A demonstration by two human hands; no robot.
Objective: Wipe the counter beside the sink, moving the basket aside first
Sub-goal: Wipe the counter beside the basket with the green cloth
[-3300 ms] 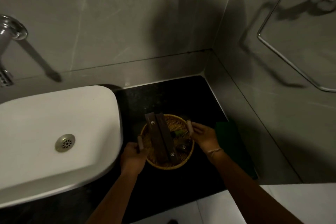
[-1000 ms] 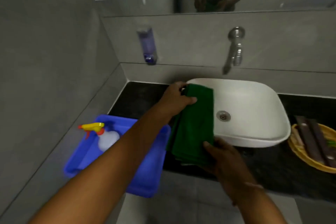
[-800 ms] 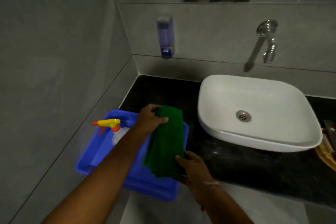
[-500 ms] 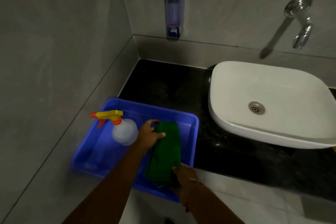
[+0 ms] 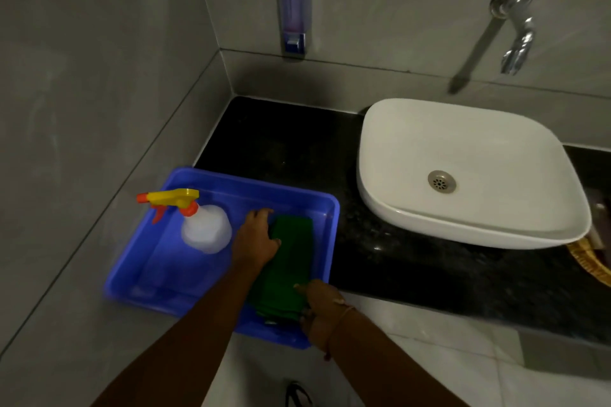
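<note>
The green cloth is soft and folded long, lying in the blue plastic tub on the black stone counter. The left hand grips its far end — the right hand pinches the near end. The woven basket sits right of the smooth white sink.

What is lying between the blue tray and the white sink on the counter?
Nothing: in the head view, only bare black counter separates the blue tray from the white sink.
</note>
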